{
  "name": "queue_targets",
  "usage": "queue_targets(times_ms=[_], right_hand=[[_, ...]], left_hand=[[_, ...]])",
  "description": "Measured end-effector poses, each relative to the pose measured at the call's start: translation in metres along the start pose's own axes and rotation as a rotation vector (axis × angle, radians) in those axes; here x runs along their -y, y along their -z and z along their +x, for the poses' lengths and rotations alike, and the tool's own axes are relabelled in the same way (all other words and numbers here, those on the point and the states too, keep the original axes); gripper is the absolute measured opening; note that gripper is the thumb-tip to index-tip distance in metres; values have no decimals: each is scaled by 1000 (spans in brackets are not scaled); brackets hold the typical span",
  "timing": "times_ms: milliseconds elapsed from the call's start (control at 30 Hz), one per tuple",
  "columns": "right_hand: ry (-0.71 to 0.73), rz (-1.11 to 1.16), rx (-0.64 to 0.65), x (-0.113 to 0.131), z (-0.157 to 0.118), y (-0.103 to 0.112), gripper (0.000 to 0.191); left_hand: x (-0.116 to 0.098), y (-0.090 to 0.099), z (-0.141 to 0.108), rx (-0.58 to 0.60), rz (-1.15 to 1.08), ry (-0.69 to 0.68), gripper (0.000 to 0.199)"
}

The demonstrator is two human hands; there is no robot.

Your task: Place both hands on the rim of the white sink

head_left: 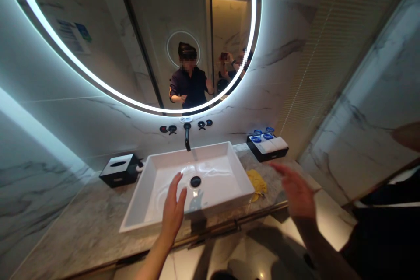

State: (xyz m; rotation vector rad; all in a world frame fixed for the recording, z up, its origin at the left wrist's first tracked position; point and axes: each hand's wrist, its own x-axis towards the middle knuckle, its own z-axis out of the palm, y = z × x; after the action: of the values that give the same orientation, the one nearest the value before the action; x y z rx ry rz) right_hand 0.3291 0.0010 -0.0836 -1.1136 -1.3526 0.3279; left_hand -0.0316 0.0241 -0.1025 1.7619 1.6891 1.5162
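Note:
My left hand (173, 205) is raised over the near side of the white sink (236, 168), thumb and fingers apart, holding nothing. To the right of the sink my right hand (297, 190) hangs in the air with its fingers stretched out and nothing in it. Close to that hand, a crumpled yellow cloth (257, 185) lies on the stone counter (88, 210) against the sink's right side. A black drain plug (195, 181) sits in the sink's bottom. Above the basin a black faucet (187, 138) comes out of the wall.
Black tap handles (172, 129) flank the faucet. A black tissue box (118, 169) stands left of the sink. On the right, a black tray (267, 154) holds white towels and several blue-rimmed items. A lit round mirror (183, 110) reflects two people. Someone's dark clothing (387, 236) shows at right.

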Motion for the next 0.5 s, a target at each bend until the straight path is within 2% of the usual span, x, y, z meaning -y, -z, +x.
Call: queue_targets(times_ms=[67,100,133,200,233,300,367,500], right_hand=[[-191,-23,62,-39,-39,-29,48],[-282,-42,113,-60,-60,-44,49],[-336,-61,181,-80,-80,-58,50],[-330,-97,324,-113,-109,-82,51],[-282,-121,386,-124,-117,-91,50],[-152,-193,477,-138,-122,-106,48],[-41,-302,528,-147,-119,-120,49],[55,-552,589,-166,-116,-142,53]], left_hand=[[78,-16,-22,75,176,150,64],[112,-21,-33,129,280,156,62],[138,-25,-42,170,391,141,59],[167,-28,-56,232,601,47,52],[172,-28,-60,251,685,-6,50],[167,-27,-64,271,794,-77,45],[158,-26,-64,281,835,-84,44],[151,-25,-63,331,835,-76,45]])
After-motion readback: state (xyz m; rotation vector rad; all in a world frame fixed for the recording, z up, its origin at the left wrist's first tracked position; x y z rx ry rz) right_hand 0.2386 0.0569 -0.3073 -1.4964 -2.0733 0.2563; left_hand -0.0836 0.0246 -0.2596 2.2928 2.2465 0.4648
